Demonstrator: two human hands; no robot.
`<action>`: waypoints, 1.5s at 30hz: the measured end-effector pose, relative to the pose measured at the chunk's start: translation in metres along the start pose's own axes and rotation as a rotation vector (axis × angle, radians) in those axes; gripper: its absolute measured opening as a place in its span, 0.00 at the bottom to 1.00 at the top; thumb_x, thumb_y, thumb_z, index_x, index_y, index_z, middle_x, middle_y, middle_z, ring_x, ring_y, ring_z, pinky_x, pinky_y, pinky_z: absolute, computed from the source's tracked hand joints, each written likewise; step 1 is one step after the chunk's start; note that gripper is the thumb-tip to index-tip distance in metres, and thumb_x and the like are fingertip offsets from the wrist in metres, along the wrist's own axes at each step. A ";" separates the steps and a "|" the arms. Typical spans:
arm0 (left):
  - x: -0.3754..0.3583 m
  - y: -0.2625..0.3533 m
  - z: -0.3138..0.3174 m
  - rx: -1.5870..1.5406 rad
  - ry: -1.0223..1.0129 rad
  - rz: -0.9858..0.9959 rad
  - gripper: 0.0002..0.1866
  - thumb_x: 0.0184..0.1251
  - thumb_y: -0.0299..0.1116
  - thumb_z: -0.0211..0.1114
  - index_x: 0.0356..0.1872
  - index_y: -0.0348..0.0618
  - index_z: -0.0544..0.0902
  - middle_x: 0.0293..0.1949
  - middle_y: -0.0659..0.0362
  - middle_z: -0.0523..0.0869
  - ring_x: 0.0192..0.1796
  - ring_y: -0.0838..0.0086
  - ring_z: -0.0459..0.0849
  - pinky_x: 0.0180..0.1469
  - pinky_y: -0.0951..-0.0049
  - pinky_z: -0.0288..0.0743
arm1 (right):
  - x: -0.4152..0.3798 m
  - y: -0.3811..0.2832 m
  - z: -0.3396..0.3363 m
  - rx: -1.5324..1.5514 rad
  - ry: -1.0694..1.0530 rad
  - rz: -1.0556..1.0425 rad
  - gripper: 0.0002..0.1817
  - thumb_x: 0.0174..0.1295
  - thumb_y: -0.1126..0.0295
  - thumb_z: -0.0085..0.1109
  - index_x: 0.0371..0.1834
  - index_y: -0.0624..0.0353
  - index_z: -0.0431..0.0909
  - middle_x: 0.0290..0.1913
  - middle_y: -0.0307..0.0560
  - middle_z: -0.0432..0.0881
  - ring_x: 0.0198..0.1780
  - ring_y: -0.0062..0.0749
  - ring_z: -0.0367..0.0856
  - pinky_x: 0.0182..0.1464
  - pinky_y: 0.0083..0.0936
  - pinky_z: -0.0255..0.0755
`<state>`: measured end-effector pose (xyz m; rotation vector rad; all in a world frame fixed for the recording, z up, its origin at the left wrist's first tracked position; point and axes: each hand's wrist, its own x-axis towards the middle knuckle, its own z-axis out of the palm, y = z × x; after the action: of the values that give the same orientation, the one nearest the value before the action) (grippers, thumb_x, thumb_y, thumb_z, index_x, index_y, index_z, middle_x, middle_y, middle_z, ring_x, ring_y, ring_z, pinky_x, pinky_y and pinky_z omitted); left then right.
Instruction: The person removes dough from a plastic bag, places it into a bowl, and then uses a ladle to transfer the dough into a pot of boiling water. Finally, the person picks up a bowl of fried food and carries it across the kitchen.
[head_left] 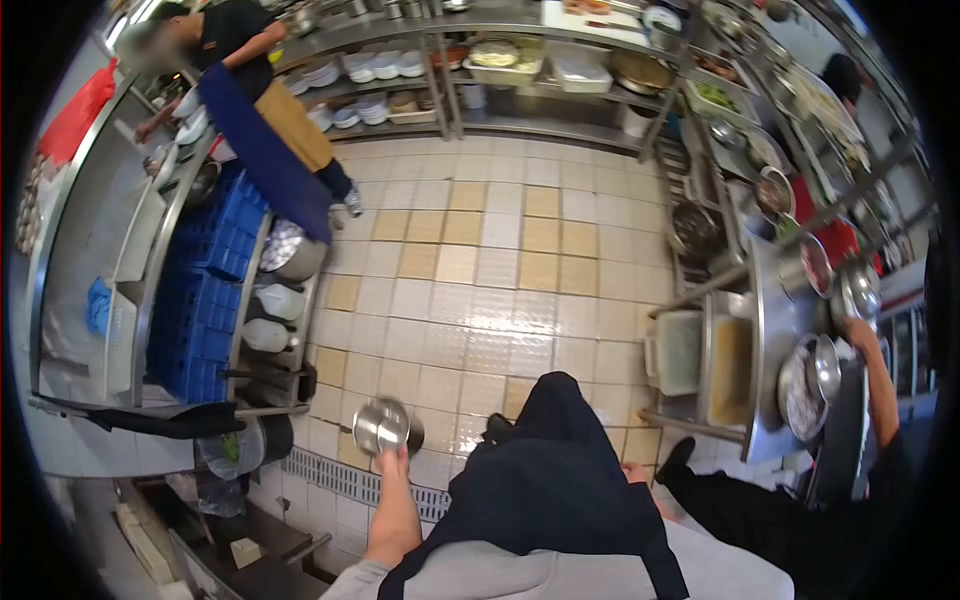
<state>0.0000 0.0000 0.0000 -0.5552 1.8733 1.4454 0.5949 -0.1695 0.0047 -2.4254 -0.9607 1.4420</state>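
At the lower left of the head view, my left hand is closed on the near rim of a shiny metal bowl, held out over the tiled floor. Beyond the bowl's right edge shows a darker rounded metal surface. My right hand hangs low beside the dark apron, partly hidden by it; its fingers are too small to read.
Blue crates stand under the left counter beside a person in an apron. At the right, another person's arm reaches over a steel counter with bowls. Shelves line the back; a floor drain lies near the left.
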 end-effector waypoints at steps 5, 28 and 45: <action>0.045 0.140 0.146 0.130 -0.129 0.148 0.12 0.59 0.20 0.56 0.44 0.27 0.75 0.35 0.45 0.82 0.23 0.64 0.82 0.19 0.72 0.80 | 0.037 -0.021 0.018 0.138 0.041 0.155 0.19 0.57 0.62 0.62 0.48 0.63 0.81 0.35 0.55 0.86 0.37 0.37 0.85 0.43 0.32 0.77; 0.225 0.208 0.395 0.448 0.073 0.000 0.13 0.54 0.28 0.64 0.41 0.34 0.79 0.34 0.48 0.83 0.35 0.58 0.84 0.26 0.58 0.79 | 0.450 -0.872 -0.083 0.323 0.166 -0.358 0.18 0.65 0.69 0.55 0.56 0.64 0.70 0.33 0.46 0.79 0.24 0.28 0.80 0.20 0.23 0.73; 0.317 0.617 1.056 0.243 -0.285 0.304 0.10 0.56 0.18 0.57 0.40 0.25 0.76 0.26 0.45 0.82 0.19 0.60 0.82 0.13 0.65 0.72 | 0.525 -1.239 0.088 0.245 0.068 -0.455 0.16 0.63 0.71 0.57 0.52 0.67 0.75 0.30 0.47 0.82 0.25 0.27 0.82 0.22 0.22 0.72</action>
<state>-0.3627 1.2105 0.0267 0.0547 1.9182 1.3699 0.1438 1.0966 0.1203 -1.9109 -1.1485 1.2224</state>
